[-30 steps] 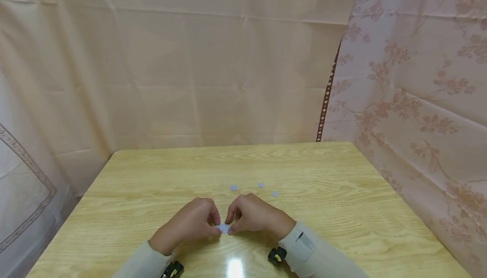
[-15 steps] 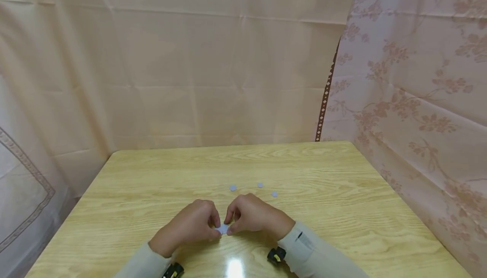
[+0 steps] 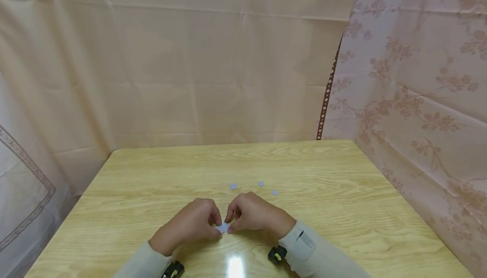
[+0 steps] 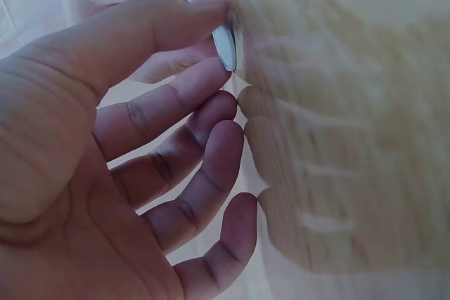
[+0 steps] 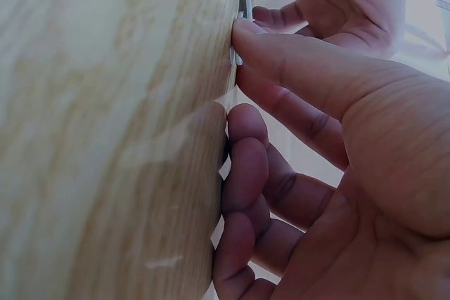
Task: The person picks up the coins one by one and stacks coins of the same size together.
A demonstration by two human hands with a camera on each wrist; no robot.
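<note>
A small pale, flat piece [image 3: 222, 228] lies low over the table between both hands in the head view. My left hand [image 3: 190, 223] pinches its left edge between thumb and index finger; the left wrist view shows the pale piece [image 4: 224, 47] edge-on there. From the other side my right hand [image 3: 254, 215] pinches the right edge, thumb nearest me. In the right wrist view only slivers of the pale piece [image 5: 245, 6] show past the thumb. Whether it is one piece or two joined side by side, I cannot tell. The other fingers of both hands curl near the tabletop.
Beyond the hands, a flat pale disc [image 3: 233, 186], a second disc [image 3: 260, 183] and a third disc [image 3: 275, 193] lie on the wooden table [image 3: 152, 172]. A beige curtain [image 3: 220, 70] hangs behind the table, and a flowered curtain [image 3: 418, 113] hangs at the right.
Both hands keep their pinch at nearly the same spot, with barely any finger movement. The whole head view has shifted slightly. The three discs stay put.
</note>
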